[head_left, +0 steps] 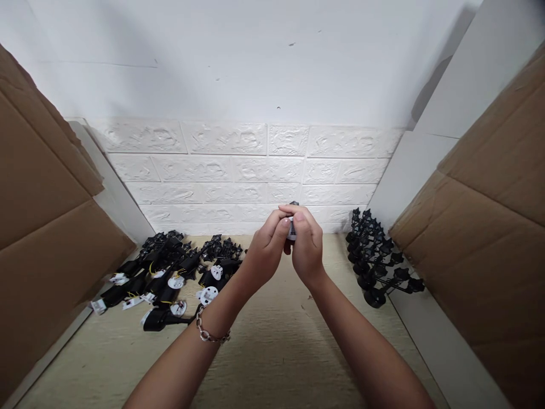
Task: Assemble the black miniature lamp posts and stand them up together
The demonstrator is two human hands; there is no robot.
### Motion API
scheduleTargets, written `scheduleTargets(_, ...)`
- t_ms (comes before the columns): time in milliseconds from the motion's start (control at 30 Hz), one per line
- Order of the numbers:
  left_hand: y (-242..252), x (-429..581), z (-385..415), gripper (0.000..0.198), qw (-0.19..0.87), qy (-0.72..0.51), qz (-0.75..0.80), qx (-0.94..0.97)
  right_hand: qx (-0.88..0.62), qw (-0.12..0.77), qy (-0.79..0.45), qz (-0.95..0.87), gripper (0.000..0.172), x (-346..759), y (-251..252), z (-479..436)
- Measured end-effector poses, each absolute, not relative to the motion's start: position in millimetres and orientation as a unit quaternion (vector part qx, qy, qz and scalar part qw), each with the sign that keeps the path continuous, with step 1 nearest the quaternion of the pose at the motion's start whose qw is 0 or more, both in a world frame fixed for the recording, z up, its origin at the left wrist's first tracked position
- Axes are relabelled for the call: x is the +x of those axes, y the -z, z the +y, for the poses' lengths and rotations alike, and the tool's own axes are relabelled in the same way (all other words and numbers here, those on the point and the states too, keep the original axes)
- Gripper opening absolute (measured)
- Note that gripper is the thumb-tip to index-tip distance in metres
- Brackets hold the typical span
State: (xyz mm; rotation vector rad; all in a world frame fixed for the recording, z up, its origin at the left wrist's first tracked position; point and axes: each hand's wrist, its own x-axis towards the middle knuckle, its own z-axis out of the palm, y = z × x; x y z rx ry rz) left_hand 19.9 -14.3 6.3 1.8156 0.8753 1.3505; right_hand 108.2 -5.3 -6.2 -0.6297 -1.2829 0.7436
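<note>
The left hand and right hand meet above the table, each grip closed tight on one small black-and-white part — it looks like a fitting-together step, so it needs a steady, careful pinch.

Bright, even light, soft and diffuse. White wall near washed out. Grey shadow falls on the wall at upper right. Wide-angle stretch bends cardboard panels at both sides. Focus sharp throughout.
</note>
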Motion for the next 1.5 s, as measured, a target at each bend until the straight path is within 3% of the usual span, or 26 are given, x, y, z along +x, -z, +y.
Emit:
scheduleTargets(700,-8,17,-16,0.027,0.351,-0.503,0.339,0.714,-0.275,0.702,-0.267,-0.600,0.025,109,7,-7)
scheduleTargets(1000,-11,10,-6,0.030,0.405,-0.482,0.374,0.681,-0.273,0.622,-0.491,-0.546,0.027,108,5,4)
scheduleTargets(1233,-8,0,6,0.045,0.504,-0.448,0.339,0.656,-0.256,0.600,-0.541,-0.531,0.038,111,8,12)
scheduleTargets(1500,-11,-4,8,0.031,0.591,-0.431,0.342,0.589,-0.258,0.569,-0.602,-0.498,0.044,111,6,11)
